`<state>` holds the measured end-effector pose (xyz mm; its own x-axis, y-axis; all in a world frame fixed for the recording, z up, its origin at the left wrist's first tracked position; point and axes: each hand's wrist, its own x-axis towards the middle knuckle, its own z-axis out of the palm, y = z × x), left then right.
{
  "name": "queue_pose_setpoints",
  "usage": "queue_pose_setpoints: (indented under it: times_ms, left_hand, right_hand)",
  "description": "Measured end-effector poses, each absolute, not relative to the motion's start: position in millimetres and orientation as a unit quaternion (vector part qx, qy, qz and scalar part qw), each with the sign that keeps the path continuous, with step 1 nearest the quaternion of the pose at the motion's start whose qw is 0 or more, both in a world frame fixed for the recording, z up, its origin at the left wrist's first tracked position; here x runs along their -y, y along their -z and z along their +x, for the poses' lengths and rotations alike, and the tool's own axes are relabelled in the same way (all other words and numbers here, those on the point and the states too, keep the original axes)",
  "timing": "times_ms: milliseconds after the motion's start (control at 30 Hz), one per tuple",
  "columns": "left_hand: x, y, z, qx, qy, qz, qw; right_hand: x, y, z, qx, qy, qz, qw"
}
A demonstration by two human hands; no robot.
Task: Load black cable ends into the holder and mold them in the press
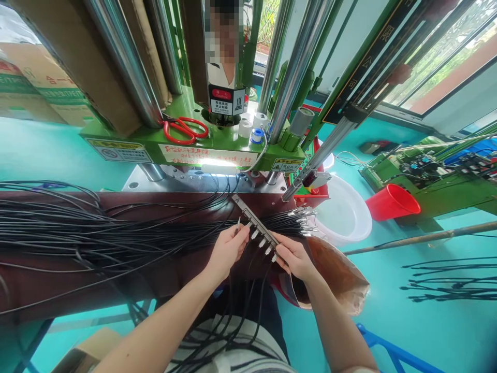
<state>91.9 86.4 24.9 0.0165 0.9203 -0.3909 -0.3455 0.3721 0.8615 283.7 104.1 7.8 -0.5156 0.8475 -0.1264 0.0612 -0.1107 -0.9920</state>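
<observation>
A narrow metal mold bar (258, 224) lies slantwise over the dark bench, with several silver connectors (262, 242) seated along its near edge. My right hand (295, 256) grips the bar at its lower right end. Beside its left part, my left hand (229, 248) is closed in a pinch. A small silver tip (238, 223) pokes up from those fingers, apparently a cable's connector; its lower part is hidden. Black cables (261, 295) hang from below the bar down to my lap.
Behind the bench stands a green press (147, 150) carrying red-handled scissors (186, 130) and a hot-surface sign (226, 101). A thick bundle of black cables (116, 233) covers the bench's left. At right are a brown paper sack (341, 274), white tub (345, 207) and red bucket (396, 202).
</observation>
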Motion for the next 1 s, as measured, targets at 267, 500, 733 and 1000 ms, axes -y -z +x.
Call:
queue_pose_setpoints:
  times_ms: [267, 500, 733, 1000]
  left_hand:
    - [-90.4, -25.3, 88.1, -0.532, -0.459, 0.339, 0.625]
    - [-91.8, -36.2, 75.5, -0.485, -0.438, 0.406, 0.639]
    - [-81.6, -43.9, 58.8, -0.458, -0.402, 0.523, 0.596]
    - [-74.9, -46.4, 71.2, -0.626, -0.319, 0.633, 0.326]
  right_hand:
    - [-104.3, -9.1, 283.0, 0.653, -0.594, -0.382, 0.276]
    - [-102.6, -9.3, 282.2, 0.593, -0.617, -0.405, 0.323]
    - [-102.8, -5.8, 286.3, 0.57, -0.631, -0.387, 0.357]
    - [-102.7, -4.2, 287.3, 0.569, -0.633, -0.387, 0.355]
